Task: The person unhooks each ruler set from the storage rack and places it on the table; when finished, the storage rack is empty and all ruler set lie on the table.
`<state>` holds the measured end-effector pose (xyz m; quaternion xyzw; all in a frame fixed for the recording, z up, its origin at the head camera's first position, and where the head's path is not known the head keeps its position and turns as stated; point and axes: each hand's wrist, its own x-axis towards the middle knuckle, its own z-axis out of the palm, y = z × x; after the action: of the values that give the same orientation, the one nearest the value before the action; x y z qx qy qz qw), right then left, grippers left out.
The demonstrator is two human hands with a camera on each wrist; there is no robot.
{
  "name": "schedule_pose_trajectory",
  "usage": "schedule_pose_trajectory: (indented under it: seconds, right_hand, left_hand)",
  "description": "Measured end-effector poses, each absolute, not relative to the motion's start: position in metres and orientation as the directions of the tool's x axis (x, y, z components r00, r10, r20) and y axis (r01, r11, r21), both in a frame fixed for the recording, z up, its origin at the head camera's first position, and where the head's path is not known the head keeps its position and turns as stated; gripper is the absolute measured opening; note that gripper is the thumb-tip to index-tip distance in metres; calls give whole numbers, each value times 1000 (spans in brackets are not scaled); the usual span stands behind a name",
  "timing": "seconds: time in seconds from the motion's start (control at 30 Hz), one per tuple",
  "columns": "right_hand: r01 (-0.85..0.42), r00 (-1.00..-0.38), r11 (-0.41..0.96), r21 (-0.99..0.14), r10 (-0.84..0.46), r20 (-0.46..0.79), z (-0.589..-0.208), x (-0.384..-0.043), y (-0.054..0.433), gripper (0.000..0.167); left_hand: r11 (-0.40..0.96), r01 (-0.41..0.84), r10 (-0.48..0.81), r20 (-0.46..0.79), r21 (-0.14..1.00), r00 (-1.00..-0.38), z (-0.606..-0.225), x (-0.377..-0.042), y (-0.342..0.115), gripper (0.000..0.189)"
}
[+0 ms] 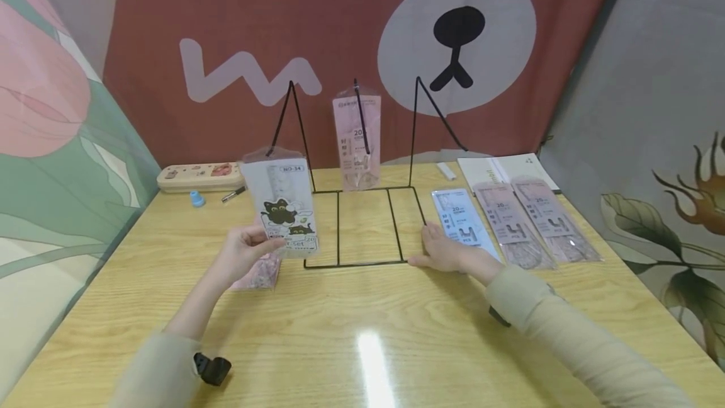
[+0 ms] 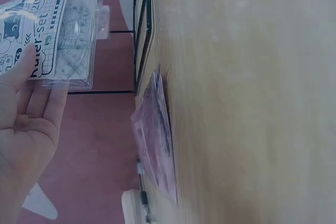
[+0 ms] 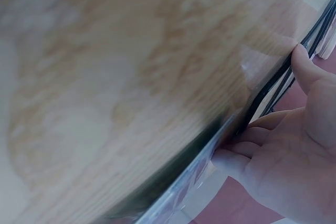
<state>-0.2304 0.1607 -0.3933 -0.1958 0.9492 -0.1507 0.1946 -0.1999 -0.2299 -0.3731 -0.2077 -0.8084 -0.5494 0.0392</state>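
Note:
My left hand [image 1: 249, 250] pinches the lower edge of a clear-sleeved ruler set [image 1: 283, 206] with black cats on its card. "Ruler-set" lettering and clear rulers [image 2: 76, 40] show in the left wrist view. The top flap is at the tip of the left arm of a black wire rack [image 1: 338, 232]; whether the arm passes through it I cannot tell. My right hand [image 1: 444, 249] holds the rack's right front corner, thumb on the front wire and fingers at the side wire. A pink ruler packet [image 1: 358, 137] hangs on the middle arm.
Under my left hand lies a pink packet [image 1: 262, 272]. At the right lie a blue packet [image 1: 461, 219], two pinkish packets [image 1: 506, 222] and a white booklet [image 1: 510, 170]. A pencil case [image 1: 198, 176], blue cap-like piece [image 1: 196, 199] and pen [image 1: 233, 194] are at the back left.

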Motion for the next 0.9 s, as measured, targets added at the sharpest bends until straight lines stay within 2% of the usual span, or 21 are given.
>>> schedule_pose_trajectory:
  seconds: [0.17, 0.27, 0.4, 0.5, 0.57, 0.63, 0.67, 0.77, 0.9]
  right_hand:
    - [-325, -843, 874, -360, -441, -309, -394, -232, 161, 89]
    - [-325, -842, 878, -353, -438, -314, -395, -233, 161, 89]
    - [-325, -842, 879, -350, -437, -315, -395, -232, 162, 90]
    - [-322, -843, 881, -348, -433, -318, -395, -232, 162, 90]
    - [-318, -844, 882, -349, -431, -320, -396, -232, 163, 90]
    - [-319, -843, 880, -353, -433, -318, -397, -232, 163, 90]
    - [-319, -844, 879, -354, -433, -317, -397, -232, 163, 90]
    - [-317, -843, 878, -357, -434, -318, -397, -232, 162, 90]
    - [-316, -845, 880, -355, -431, -318, -396, -233, 162, 90]
  left_hand:
    - [300, 414, 327, 315, 860, -891, -369, -178, -245, 22]
    - [320, 393, 305, 299, 862, -904, -362, -166, -261, 21]
    - [419, 291, 138, 256, 860, -957, -356, -157, -296, 15]
    - [435, 205, 3, 226, 877, -974, -358, -158, -328, 13]
    - [450, 153, -44, 193, 880, -980, -359, -160, -345, 12]
    - [499, 92, -64, 142, 862, -988, -359, -162, -357, 21]
    - [575, 36, -70, 93, 818, -993, -358, -162, -361, 29]
    - [690, -80, -64, -50, 719, -997, -360, -166, -370, 56]
    - [812, -156, -50, -199, 562, -979, -364, -177, -374, 61]
